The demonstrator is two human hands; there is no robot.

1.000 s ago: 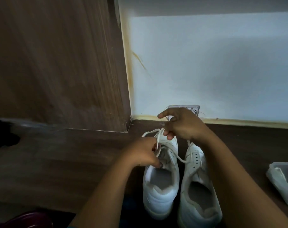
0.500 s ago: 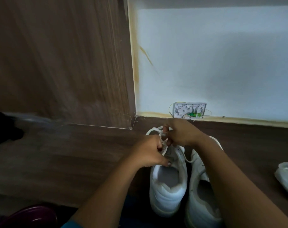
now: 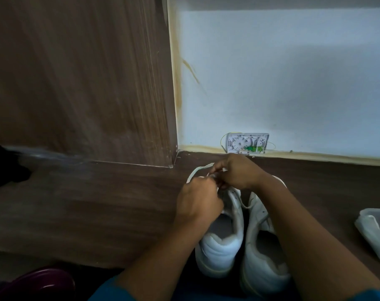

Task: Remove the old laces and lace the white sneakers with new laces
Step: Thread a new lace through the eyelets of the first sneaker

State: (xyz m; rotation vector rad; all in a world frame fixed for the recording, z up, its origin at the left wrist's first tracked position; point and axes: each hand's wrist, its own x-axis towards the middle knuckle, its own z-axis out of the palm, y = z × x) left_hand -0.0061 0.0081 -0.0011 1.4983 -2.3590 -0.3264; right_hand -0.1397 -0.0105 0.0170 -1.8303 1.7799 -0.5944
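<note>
Hands have drawn together since a second ago. Then the right hand point(image 3: 239, 173) was lifted with its forefinger out, and a strand was stretched taut between the two. Now it has dropped to meet the left hand point(image 3: 196, 202) over the front of the left-side sneaker point(image 3: 219, 250), at lower centre of the frame. Both hands have their fingers curled and pinch the white lace point(image 3: 197, 169) between them. A loop of it bows out to the upper left of the knuckles.

I judge the slack has been pulled through and the fingers are back at an eyelet. The hands cover that spot, so whether this lace is coming out or going in I cannot tell.

The other sneaker point(image 3: 263, 265) sits just beside, to the right, with a strand trailing across toward it. The wall box point(image 3: 247, 143) above the hands, hidden behind the right hand a second ago, now shows whole.
</note>
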